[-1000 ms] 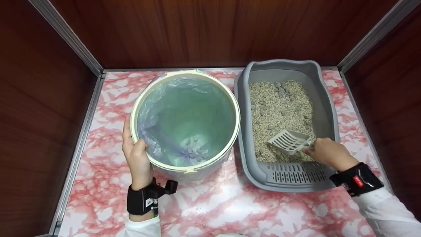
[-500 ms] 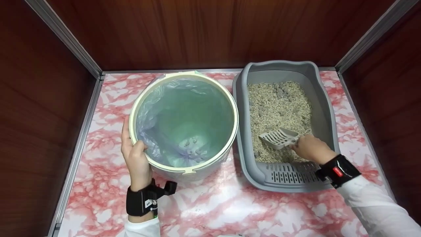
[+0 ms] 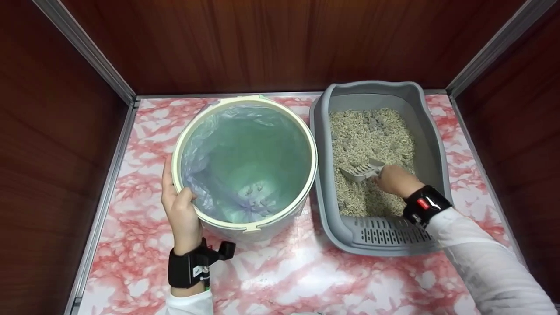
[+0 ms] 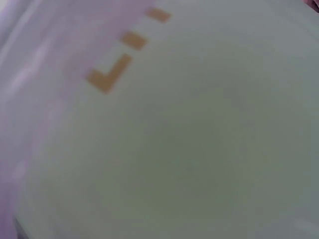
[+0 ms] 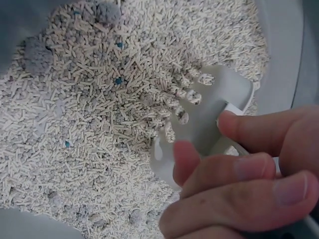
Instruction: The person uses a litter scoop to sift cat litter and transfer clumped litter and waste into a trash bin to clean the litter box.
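Observation:
My left hand (image 3: 183, 212) holds the near left side of a round trash bin (image 3: 253, 226), thumb over the pale rim and fingers along the outer wall. A thin translucent bag (image 3: 197, 175) lines the bin, with several small grey clumps (image 3: 258, 194) at its bottom. My right hand (image 3: 397, 180) grips the handle of a slotted litter scoop (image 3: 361, 171) inside the grey litter box (image 3: 326, 192). In the right wrist view the front edge of the scoop (image 5: 199, 119) is dug into pellet litter (image 5: 99, 99), pellets showing through its slots.
More grey clumps (image 3: 375, 122) lie in the litter towards the back of the box. A perforated step (image 3: 393, 229) forms its near end. Dark wood-look panels (image 3: 280, 43) enclose the red-and-white marbled surface (image 3: 280, 271). Orange marks (image 4: 112, 74) show on a blurred pale surface in the left wrist view.
My right hand has moved the scoop left and farther back across the litter, its front edge dipping lower into it. My left hand stays on the bin rim.

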Demonstrator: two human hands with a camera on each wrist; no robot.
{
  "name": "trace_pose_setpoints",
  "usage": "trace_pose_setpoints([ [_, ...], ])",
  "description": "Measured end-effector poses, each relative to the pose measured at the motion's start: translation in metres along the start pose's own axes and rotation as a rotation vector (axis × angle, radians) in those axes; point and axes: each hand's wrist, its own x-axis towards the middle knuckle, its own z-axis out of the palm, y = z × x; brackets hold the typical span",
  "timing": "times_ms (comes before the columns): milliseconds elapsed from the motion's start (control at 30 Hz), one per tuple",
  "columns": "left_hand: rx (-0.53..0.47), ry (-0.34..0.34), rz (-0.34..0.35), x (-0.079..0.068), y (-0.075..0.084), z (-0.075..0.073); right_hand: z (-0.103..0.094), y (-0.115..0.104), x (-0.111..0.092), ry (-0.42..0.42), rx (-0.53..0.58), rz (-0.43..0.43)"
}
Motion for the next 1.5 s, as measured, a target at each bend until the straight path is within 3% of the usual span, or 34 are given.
trace_pose_setpoints([
  [200,0.002,-0.002,0.000,-0.001,0.000,-0.001,0.000,-0.005,0.016,0.014,-0.027,0.015],
  [433,0.021,-0.002,0.003,-0.001,0.000,-0.001,0.000,-0.012,0.034,0.010,0.022,0.102],
  [800,0.026,0.021,-0.015,-0.001,0.002,-0.001,0.004,-0.023,0.062,0.135,0.098,0.175],
  [1200,0.012,0.034,-0.026,0.001,0.002,-0.002,0.010,-0.031,0.082,0.235,0.123,0.192],
  [1500,0.012,0.015,-0.010,0.000,0.000,0.001,0.025,-0.030,0.095,0.342,0.225,0.186],
])
